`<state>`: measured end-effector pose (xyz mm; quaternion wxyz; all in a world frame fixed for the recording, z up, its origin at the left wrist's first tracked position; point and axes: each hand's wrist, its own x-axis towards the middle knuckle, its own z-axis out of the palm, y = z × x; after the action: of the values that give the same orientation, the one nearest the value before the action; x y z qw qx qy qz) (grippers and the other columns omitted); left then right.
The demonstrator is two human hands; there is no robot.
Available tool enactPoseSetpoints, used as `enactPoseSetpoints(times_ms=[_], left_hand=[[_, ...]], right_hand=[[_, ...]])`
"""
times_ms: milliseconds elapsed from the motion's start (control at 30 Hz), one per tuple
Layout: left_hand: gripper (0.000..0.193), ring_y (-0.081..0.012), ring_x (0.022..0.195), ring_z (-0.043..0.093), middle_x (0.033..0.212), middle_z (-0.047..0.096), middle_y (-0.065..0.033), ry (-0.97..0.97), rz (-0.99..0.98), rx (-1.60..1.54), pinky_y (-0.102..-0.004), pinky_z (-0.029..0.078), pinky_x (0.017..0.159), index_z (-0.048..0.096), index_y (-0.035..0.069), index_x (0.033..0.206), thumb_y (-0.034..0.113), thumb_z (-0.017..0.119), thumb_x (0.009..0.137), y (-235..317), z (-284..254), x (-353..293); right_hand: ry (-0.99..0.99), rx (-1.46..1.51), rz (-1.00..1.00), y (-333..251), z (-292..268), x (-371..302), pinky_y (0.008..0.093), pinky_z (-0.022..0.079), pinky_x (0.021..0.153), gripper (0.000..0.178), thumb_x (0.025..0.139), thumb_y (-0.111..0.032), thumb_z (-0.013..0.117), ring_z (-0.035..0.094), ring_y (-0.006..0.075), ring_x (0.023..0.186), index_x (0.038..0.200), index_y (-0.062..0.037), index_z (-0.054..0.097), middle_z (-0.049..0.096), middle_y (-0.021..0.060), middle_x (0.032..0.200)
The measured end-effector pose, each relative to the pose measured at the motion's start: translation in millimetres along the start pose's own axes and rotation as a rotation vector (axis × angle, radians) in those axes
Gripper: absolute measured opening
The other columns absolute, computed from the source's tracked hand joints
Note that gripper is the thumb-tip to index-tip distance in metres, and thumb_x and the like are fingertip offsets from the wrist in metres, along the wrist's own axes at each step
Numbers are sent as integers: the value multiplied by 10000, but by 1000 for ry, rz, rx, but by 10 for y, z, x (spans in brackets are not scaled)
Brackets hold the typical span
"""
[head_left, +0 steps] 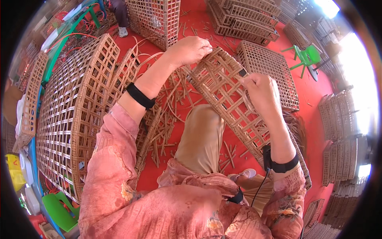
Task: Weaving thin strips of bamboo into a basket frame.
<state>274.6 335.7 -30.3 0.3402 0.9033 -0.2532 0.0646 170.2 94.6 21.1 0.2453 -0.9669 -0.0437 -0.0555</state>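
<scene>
An open-weave brown basket [227, 93] is tilted in front of me, above my knee, its lattice running from the far middle toward my right forearm. At its far corner my left hand [190, 50] is closed, fingertips pressed together beside the rim; what they pinch is hidden. My right hand [262, 93] grips the basket's right rim, thumb on the near side and the other fingers mostly out of sight. A short dark piece [242, 73] shows on the rim just beyond that thumb.
Large woven baskets [67, 103] stand close on my left, and another basket [153, 20] stands ahead. More baskets [242, 20] are stacked at the far right. Cut strips [159, 139] litter the red floor [314, 99]. A green stool [306, 56] stands to the right.
</scene>
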Motion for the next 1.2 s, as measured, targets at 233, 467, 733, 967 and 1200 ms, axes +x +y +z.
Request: enactPoseSetpoints(times_ms=[233,467,733,967,1200], left_hand=[[255,-306,784,686,853,716,-138,57,22,94,-403,534,753,690,1,969,228,583,923,134,-35,-60],[203,-310,779,680,858,672,-128,391,290,593,-439,550,702,625,36,783,169,535,907,-339,-240,259],[219,-361,937,684,973,722,-165,532,-353,792,-478,549,813,692,31,964,210,574,918,-1255,-1031,599],[346,-169,1048,641,1180,660,-57,-132,71,-308,-327,532,896,629,93,1295,270,582,1002,-217,-154,239],[256,-108,863,647,904,685,-6,-146,-34,-371,-290,531,787,696,44,1048,280,627,980,-225,-13,244]], right_hand=[[4,-65,15,-31,-23,-7,415,516,700,274,845,-287,681,677,323,709,951,-42,740,669,172,700],[44,313,-100,-165,-189,-240,334,505,731,634,773,-58,701,643,184,818,1371,-28,491,675,89,979],[-299,442,-216,36,68,-1413,316,521,699,391,801,-74,744,629,211,756,1173,-38,628,660,136,992],[-407,1704,574,862,880,-1936,292,517,793,749,815,-112,771,613,191,1056,1466,-142,403,556,88,1349],[-154,1645,533,1006,905,-1901,319,513,812,564,905,-349,692,637,201,980,1363,-80,504,635,100,1225]])
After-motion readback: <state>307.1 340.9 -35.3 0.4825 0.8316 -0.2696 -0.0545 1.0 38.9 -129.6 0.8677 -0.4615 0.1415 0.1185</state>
